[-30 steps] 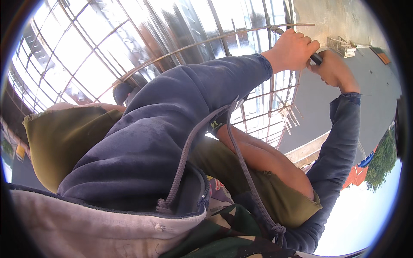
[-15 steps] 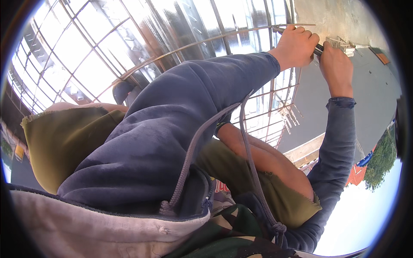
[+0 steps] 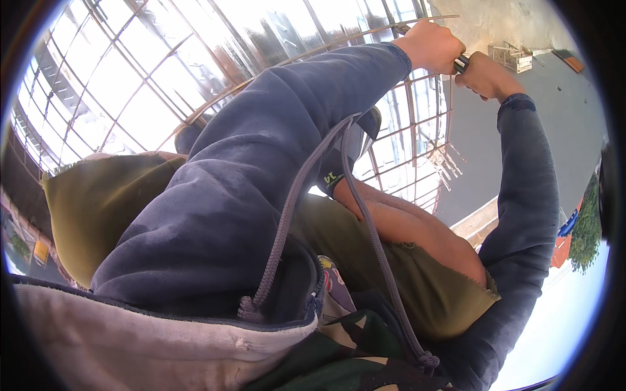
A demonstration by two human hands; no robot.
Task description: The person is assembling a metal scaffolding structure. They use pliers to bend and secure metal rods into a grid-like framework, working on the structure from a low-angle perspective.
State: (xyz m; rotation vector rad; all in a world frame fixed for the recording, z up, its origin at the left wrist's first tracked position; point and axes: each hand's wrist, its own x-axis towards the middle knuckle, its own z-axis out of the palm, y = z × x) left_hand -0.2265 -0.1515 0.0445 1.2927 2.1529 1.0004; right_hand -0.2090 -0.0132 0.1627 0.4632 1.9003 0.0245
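Observation:
High at the right of the view, my left hand (image 3: 430,47) and my right hand (image 3: 488,76) are both closed around a dark bar-shaped tool (image 3: 462,64). Its kind I cannot make out, since my fingers cover most of it. Beyond my left hand, the tool's far end lies against a thin steel rebar rod (image 3: 339,43) or just beside it. That rod runs in a long curve over the rebar grid, and its free end sticks out past my left hand.
A grid of rebar (image 3: 120,45) spreads below over shiny metal sheeting (image 3: 287,32). Several rod ends (image 3: 445,163) stick out at the grid's edge, near grey floor (image 3: 479,140). A small wooden crate-like object (image 3: 512,57) stands by the wall. My bent knees and shoe are close beneath my arms.
Both hands have shifted up and to the left with the tool. The right wrist is now more bent, and the right forearm leans further outward.

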